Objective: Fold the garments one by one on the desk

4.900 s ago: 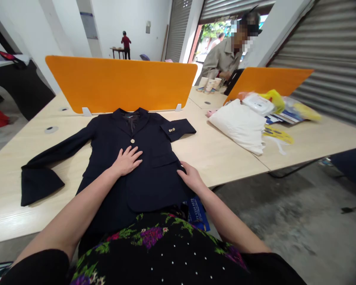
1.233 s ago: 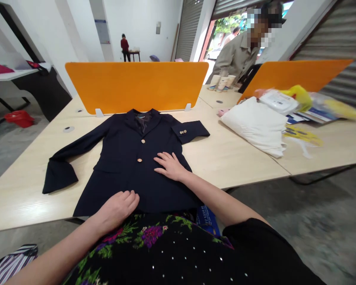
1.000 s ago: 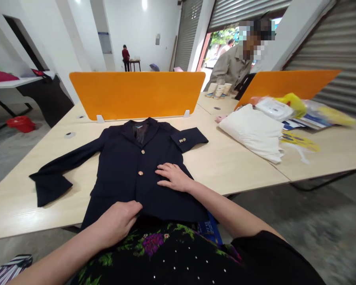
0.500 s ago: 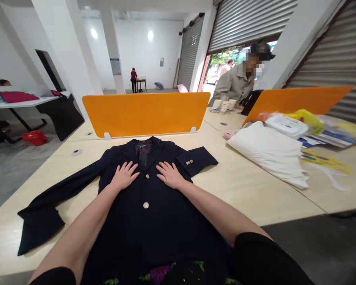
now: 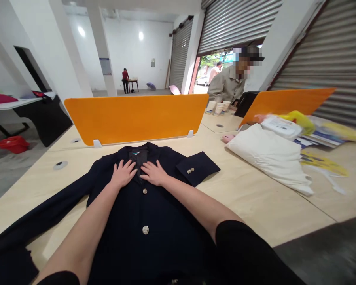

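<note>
A dark navy blazer (image 5: pixel 166 213) lies front up on the light wooden table (image 5: pixel 243 198), its collar toward the orange divider. Two gold-coloured buttons run down its front. My left hand (image 5: pixel 123 174) rests flat on the lapel at the left, fingers spread. On the opposite lapel, beside the neck opening, lies my right hand (image 5: pixel 153 173), also flat with its fingers apart. The right-hand sleeve is folded, its cuff (image 5: pixel 199 168) with small buttons showing. Toward the lower left stretches the other sleeve (image 5: pixel 53 209), its end partly cut off by the frame edge.
An orange divider (image 5: pixel 136 120) stands behind the blazer. To the right lie a white cloth (image 5: pixel 264 154), a white wipes pack (image 5: pixel 281 126) and yellow packaging. Paper cups (image 5: pixel 219 107) stand near a person in a grey shirt (image 5: pixel 225 85). A red bucket (image 5: pixel 13 144) sits on the floor.
Both hands have slid up the blazer toward the collar, and my right hand has moved inward to the neck opening. The camera view has shifted, with the blazer now nearer.
</note>
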{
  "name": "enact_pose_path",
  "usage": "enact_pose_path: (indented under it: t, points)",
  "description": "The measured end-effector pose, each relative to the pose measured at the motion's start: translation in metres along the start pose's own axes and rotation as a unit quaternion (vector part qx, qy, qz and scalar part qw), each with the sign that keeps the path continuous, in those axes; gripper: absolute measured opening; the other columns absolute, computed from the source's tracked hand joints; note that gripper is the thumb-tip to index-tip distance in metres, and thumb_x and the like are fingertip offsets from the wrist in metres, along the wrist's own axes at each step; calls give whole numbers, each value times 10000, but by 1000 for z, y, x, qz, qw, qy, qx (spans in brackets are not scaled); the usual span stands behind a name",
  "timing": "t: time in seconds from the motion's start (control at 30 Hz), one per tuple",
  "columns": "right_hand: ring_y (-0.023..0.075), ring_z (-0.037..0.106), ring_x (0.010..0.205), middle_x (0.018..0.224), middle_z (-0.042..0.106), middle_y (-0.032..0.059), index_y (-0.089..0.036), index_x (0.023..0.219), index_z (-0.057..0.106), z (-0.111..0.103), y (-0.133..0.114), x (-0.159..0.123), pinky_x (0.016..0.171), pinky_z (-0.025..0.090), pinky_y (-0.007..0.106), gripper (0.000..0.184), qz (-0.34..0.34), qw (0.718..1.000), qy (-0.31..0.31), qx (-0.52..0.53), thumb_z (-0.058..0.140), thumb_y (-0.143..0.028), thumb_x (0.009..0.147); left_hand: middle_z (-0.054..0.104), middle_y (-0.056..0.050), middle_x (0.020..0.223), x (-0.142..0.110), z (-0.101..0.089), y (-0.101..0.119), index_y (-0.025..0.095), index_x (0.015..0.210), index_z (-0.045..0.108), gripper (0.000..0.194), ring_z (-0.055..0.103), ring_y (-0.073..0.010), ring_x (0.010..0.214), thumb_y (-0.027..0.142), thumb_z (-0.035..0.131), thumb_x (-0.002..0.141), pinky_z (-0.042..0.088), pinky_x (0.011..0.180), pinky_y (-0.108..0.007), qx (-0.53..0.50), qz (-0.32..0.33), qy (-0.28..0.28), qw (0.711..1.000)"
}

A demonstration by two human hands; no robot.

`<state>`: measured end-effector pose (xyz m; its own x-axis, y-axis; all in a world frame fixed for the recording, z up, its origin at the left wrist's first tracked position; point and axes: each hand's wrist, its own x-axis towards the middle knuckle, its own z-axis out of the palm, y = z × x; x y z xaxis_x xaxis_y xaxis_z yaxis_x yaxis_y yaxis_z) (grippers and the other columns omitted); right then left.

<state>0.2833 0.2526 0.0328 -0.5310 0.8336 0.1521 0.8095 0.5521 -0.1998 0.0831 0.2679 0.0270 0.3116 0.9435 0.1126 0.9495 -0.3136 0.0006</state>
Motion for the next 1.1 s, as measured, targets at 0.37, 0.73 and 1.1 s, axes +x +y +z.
enact_pose_path:
  t: [0.37, 0.73, 1.1]
  points:
    - [361, 282, 1383, 1490, 393, 117, -244, 1343, 513, -26, 62, -77, 1076, 172, 678, 480, 111, 985, 86, -105, 541, -367, 881, 292, -12, 1560, 7, 12, -13, 327, 1466, 338, 557, 185, -395, 1415, 491, 250, 941, 213, 1068, -668, 13, -20, -6, 1000]
    - [271, 560, 1105, 1171, 633, 218, -33, 1206, 582, -140, 210, -221, 939, 396, 365, 533, 480, 757, 444, -14, 245, -89, 796, 275, -25, 1567, 8, 2, -7, 288, 1477, 323, 579, 198, -406, 1406, 482, 211, 943, 234, 1048, -680, 39, -38, -34, 998]
    - [400, 488, 1159, 1044, 613, 179, -224, 818, 723, -123, 248, -309, 865, 404, 610, 327, 618, 696, 362, -54, 402, -164, 823, 499, -141, 1402, 13, -12, 31, 143, 1266, 578, 497, 325, -286, 1376, 303, 228, 953, 295, 1108, -510, 19, 72, 127, 989]
